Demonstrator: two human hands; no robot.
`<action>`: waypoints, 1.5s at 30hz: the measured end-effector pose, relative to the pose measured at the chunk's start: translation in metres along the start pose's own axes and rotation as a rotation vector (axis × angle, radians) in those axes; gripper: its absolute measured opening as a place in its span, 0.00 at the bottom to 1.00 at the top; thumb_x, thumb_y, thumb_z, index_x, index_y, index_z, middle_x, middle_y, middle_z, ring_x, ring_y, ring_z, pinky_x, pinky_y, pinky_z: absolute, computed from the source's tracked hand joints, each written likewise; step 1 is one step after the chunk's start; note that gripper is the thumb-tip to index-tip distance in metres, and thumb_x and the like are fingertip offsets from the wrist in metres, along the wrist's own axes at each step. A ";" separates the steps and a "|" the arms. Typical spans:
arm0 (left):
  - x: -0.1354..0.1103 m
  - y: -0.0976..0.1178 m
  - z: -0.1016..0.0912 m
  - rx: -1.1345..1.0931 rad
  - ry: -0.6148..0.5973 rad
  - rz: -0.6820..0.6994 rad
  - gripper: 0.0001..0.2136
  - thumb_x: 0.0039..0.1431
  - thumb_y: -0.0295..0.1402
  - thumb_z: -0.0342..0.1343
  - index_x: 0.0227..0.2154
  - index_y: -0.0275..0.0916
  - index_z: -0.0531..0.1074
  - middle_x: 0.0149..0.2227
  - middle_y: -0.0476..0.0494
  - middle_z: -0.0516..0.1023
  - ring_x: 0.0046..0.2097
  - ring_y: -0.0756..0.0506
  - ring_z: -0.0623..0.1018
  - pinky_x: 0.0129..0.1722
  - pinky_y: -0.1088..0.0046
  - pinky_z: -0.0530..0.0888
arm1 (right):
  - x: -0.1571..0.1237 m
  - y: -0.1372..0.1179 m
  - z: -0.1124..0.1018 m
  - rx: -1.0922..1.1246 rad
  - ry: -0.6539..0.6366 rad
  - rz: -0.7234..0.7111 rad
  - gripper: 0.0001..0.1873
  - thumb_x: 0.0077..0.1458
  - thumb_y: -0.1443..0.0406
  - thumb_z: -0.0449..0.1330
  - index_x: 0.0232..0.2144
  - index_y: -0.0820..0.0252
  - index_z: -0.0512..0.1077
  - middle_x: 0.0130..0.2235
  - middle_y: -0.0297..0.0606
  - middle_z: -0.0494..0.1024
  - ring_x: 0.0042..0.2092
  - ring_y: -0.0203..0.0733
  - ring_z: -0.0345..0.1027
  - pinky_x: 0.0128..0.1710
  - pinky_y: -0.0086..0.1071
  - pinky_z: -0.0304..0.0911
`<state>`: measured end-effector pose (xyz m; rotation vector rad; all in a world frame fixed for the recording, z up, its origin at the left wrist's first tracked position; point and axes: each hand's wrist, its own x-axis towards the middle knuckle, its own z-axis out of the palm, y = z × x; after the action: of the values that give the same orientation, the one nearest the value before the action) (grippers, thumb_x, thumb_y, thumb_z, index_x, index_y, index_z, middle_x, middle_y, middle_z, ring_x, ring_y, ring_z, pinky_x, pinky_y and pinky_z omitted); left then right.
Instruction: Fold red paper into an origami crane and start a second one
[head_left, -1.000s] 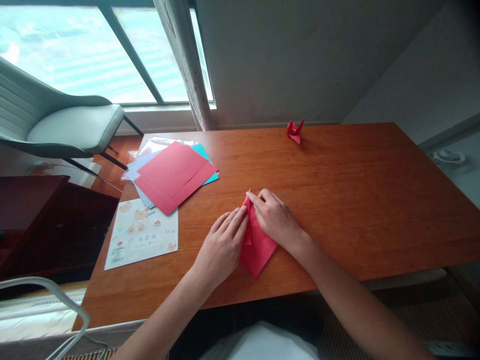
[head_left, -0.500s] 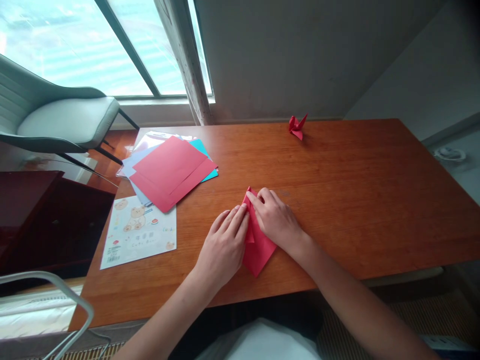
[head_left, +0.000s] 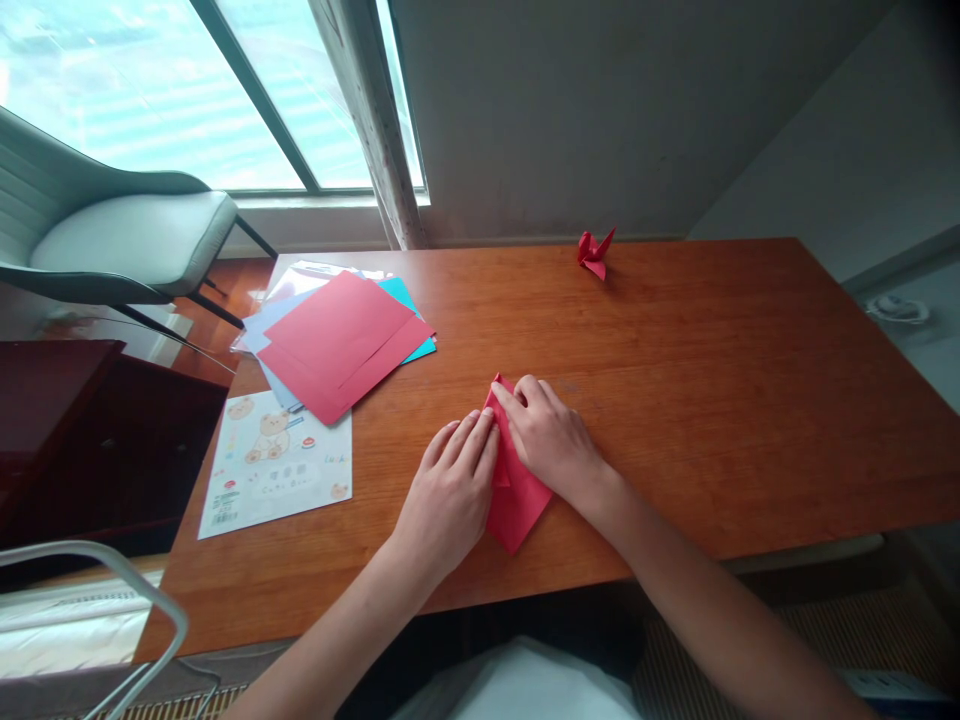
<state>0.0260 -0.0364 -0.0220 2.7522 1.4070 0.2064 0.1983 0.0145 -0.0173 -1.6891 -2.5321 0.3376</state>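
Observation:
A red sheet of origami paper (head_left: 517,515), folded into a narrow kite-like shape, lies on the wooden table near its front edge. My left hand (head_left: 452,485) rests along the paper's left side, fingers together, the fingertips pressing on a folded flap. From the right, my right hand (head_left: 551,435) holds the paper down, its index finger on the fold near the pointed top and the other fingers curled. Both hands cover parts of the left and right edges. A small finished red paper crane (head_left: 595,254) stands at the table's far edge.
At the left of the table (head_left: 712,400) lies a stack of red paper sheets (head_left: 349,335) over blue sheets and a clear wrapper. A card printed with bears (head_left: 277,480) lies in front of it. A pale chair (head_left: 142,240) stands beyond the left edge, by the window.
Both hands stay almost in the same place on the folded paper. The left fingers appear shifted very slightly against the flap; nothing is let go.

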 end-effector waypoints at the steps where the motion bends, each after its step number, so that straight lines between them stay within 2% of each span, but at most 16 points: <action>1: 0.000 0.000 0.000 0.001 -0.003 0.001 0.26 0.62 0.24 0.45 0.64 0.26 0.63 0.68 0.31 0.61 0.69 0.35 0.62 0.67 0.56 0.62 | 0.000 0.000 0.000 -0.002 -0.006 0.003 0.24 0.70 0.65 0.46 0.65 0.59 0.62 0.50 0.49 0.70 0.50 0.48 0.64 0.41 0.33 0.69; 8: 0.001 0.000 0.001 0.022 -0.008 0.013 0.26 0.63 0.25 0.45 0.64 0.24 0.63 0.68 0.30 0.62 0.69 0.33 0.62 0.67 0.55 0.62 | 0.000 -0.003 -0.004 -0.022 -0.019 0.018 0.24 0.69 0.65 0.46 0.65 0.58 0.63 0.50 0.49 0.70 0.50 0.48 0.65 0.38 0.32 0.69; 33: 0.000 -0.002 0.005 0.016 0.004 0.015 0.26 0.62 0.24 0.45 0.64 0.24 0.63 0.68 0.30 0.62 0.69 0.34 0.62 0.67 0.55 0.62 | 0.016 -0.005 -0.005 -0.009 -0.040 0.106 0.25 0.69 0.63 0.46 0.66 0.57 0.61 0.51 0.48 0.71 0.52 0.47 0.65 0.42 0.34 0.70; 40: 0.001 -0.002 0.003 0.035 0.006 0.006 0.25 0.63 0.26 0.46 0.64 0.26 0.64 0.68 0.31 0.63 0.69 0.35 0.63 0.66 0.56 0.62 | 0.010 -0.008 -0.001 -0.061 -0.014 0.074 0.26 0.70 0.65 0.45 0.67 0.59 0.58 0.52 0.49 0.70 0.52 0.49 0.63 0.37 0.34 0.71; 45: 0.002 0.000 -0.003 0.044 -0.035 -0.012 0.25 0.65 0.27 0.47 0.64 0.28 0.63 0.68 0.32 0.63 0.69 0.36 0.62 0.67 0.57 0.61 | 0.001 -0.004 0.001 -0.048 -0.010 -0.016 0.25 0.70 0.65 0.45 0.65 0.58 0.62 0.51 0.48 0.71 0.52 0.49 0.63 0.37 0.34 0.70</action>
<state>0.0271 -0.0350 -0.0185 2.7672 1.4366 0.1277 0.1938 0.0133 -0.0176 -1.6872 -2.5798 0.2872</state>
